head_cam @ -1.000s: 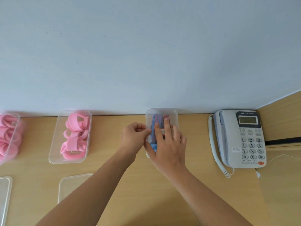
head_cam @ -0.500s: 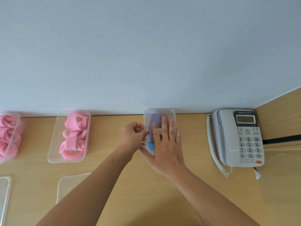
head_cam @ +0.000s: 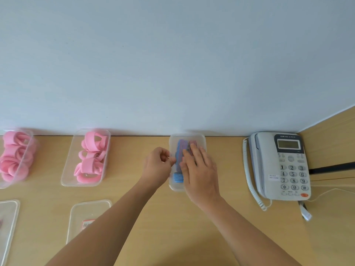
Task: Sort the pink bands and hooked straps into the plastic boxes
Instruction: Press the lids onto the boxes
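A clear plastic box (head_cam: 199, 140) by the wall holds blue and red striped hooked straps (head_cam: 180, 148). My right hand (head_cam: 199, 169) lies flat over this box, its straight fingers pressing down on the straps. My left hand (head_cam: 158, 166) is at the box's left rim, fingers curled and pinching the edge. Two other clear boxes hold pink bands: one in the middle left (head_cam: 91, 154) and one at the far left (head_cam: 14, 156).
Two clear lids lie near the front edge, one (head_cam: 84, 214) with a red label and one (head_cam: 7, 223) at the far left. A grey desk phone (head_cam: 278, 166) with a coiled cord sits at the right, next to a wooden side panel. The wall runs right behind the boxes.
My right hand has slid slightly to the right over the strap box and its fingers have spread. The left hand stays at the box's left rim.
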Action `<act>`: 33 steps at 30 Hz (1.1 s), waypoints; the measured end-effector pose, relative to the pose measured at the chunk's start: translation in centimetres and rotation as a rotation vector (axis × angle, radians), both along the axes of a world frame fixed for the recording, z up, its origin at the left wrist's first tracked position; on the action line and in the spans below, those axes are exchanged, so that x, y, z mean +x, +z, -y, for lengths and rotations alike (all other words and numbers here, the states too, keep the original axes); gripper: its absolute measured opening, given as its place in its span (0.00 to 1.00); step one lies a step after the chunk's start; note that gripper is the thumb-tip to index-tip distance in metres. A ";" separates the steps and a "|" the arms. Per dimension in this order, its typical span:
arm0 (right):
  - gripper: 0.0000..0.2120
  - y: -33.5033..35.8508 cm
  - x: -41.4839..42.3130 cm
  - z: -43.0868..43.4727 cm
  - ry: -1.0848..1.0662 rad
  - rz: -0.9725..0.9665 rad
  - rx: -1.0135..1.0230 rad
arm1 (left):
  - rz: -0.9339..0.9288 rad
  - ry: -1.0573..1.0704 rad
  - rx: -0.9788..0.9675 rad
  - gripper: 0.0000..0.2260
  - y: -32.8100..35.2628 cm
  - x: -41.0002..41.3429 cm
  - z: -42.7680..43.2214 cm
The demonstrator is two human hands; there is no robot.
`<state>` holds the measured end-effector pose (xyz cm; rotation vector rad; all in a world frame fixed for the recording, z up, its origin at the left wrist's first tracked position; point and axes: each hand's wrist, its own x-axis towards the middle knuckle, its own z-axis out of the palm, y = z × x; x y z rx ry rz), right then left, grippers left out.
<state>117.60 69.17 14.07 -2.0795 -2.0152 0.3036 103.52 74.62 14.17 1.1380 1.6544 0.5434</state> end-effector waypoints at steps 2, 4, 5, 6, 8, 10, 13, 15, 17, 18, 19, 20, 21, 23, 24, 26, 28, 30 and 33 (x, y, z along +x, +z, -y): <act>0.21 0.3 0.6 -1.4 -0.035 0.002 0.040 | -0.054 -0.052 0.060 0.14 0.3 0.1 -0.1; 0.23 0.3 0.9 -2.5 -0.043 0.048 0.000 | -0.105 -0.156 0.123 0.28 0.4 0.1 -0.3; 0.26 0.1 1.0 -2.8 -0.034 0.062 -0.044 | -0.117 -0.200 0.144 0.33 0.5 0.2 -0.4; 0.28 -0.2 1.1 -3.0 -0.020 0.072 -0.089 | -0.124 -0.231 0.150 0.36 0.6 0.3 -0.5; 0.30 -0.7 1.2 -3.1 -0.004 0.085 -0.150 | -0.137 -0.264 0.139 0.37 0.6 0.4 -0.8; 0.30 -0.8 1.2 -3.3 -0.025 0.082 -0.164 | -0.157 -0.276 0.138 0.37 0.6 0.5 -0.9; 0.30 -0.6 1.0 -3.7 -0.038 0.108 -0.169 | -0.178 -0.275 0.154 0.38 0.7 0.7 -0.9; 0.31 -0.5 1.0 -4.2 -0.044 0.111 -0.166 | -0.206 -0.285 0.167 0.37 0.7 1.0 -0.8; 0.31 -0.4 1.0 -4.4 -0.051 0.126 -0.142 | -0.235 -0.301 0.166 0.38 0.6 1.0 -1.0; 0.31 -0.5 1.0 -4.4 -0.050 0.146 -0.124 | -0.241 -0.302 0.161 0.38 0.6 1.0 -1.1; 0.31 -0.5 1.0 -4.3 -0.045 0.162 -0.110 | -0.239 -0.300 0.155 0.38 0.5 0.9 -1.1; 0.30 -0.5 0.9 -4.3 -0.043 0.170 -0.105 | -0.232 -0.300 0.148 0.38 0.5 0.8 -1.2; 0.30 -0.6 0.8 -4.3 -0.041 0.173 -0.102 | -0.222 -0.299 0.144 0.38 0.6 0.8 -1.2; 0.29 -0.7 0.7 -4.3 -0.023 0.169 -0.086 | -0.199 -0.282 0.132 0.38 0.6 0.8 -1.2; 0.29 -0.7 0.6 -4.2 -0.005 0.162 -0.080 | -0.190 -0.274 0.125 0.37 0.6 0.7 -1.2; 0.28 -0.9 0.7 -4.1 0.022 0.142 -0.078 | -0.180 -0.265 0.118 0.37 0.5 0.6 -1.2; 0.27 -0.9 0.8 -4.2 0.038 0.128 -0.087 | -0.166 -0.254 0.104 0.37 0.6 0.5 -1.2; 0.28 -0.6 0.9 -4.4 0.050 0.123 -0.094 | -0.165 -0.243 0.092 0.36 0.9 0.4 -1.1; 0.28 0.0 0.9 -3.2 0.031 0.066 -0.048 | -0.142 -0.200 0.094 0.35 1.0 0.4 -0.8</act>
